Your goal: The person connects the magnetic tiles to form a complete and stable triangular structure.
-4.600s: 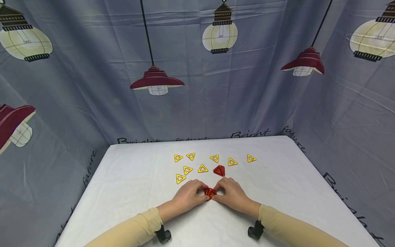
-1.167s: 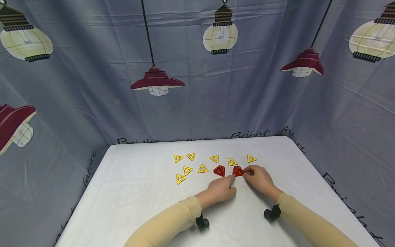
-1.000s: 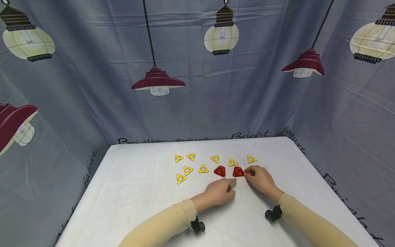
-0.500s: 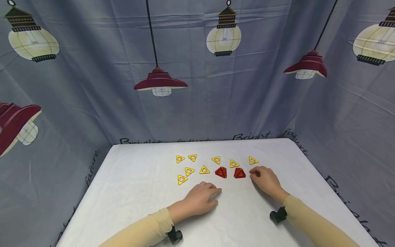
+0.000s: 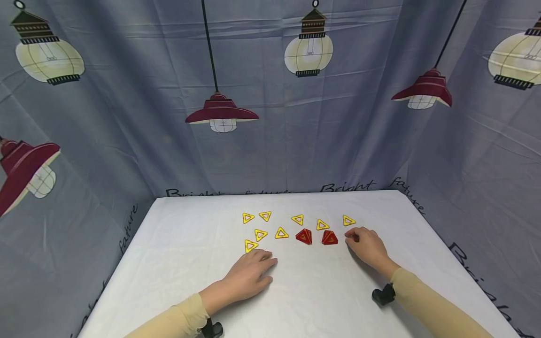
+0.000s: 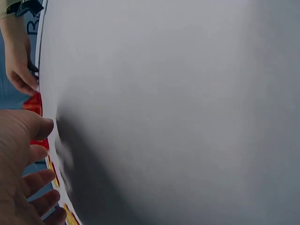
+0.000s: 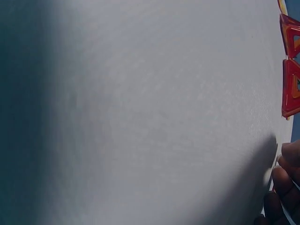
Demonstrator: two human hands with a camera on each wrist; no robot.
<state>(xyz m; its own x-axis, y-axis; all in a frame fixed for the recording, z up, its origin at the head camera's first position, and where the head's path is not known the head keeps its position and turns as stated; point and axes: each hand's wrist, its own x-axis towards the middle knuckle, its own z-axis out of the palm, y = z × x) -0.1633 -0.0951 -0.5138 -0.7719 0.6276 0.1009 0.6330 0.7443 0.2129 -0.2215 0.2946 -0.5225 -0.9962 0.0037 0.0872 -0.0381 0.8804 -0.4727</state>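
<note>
Two red pyramids made of triangular magnetic tiles stand side by side on the white table, a left one (image 5: 304, 236) and a right one (image 5: 330, 238). Just right of the second pyramid is my right hand (image 5: 368, 246), fingers loosely bent with nothing held; its fingertips are apart from the red tiles (image 7: 291, 89) in the right wrist view. My left hand (image 5: 250, 273) hovers over the table at left, fingers spread and holding nothing. Its fingers overlap the lower edge of the nearest yellow triangle tile (image 5: 250, 245) in the head view.
Several more yellow triangle tiles lie scattered behind and left of the pyramids, among them one near the middle (image 5: 281, 233) and one at far right (image 5: 348, 220). A grey curtain (image 5: 270, 159) printed with lamps surrounds the white table (image 5: 177, 244).
Both hands earlier held a red pyramid near the front; it now stands right of the other one. My left hand has let go and moved left; my right hand has drawn slightly right, off the pyramid.
</note>
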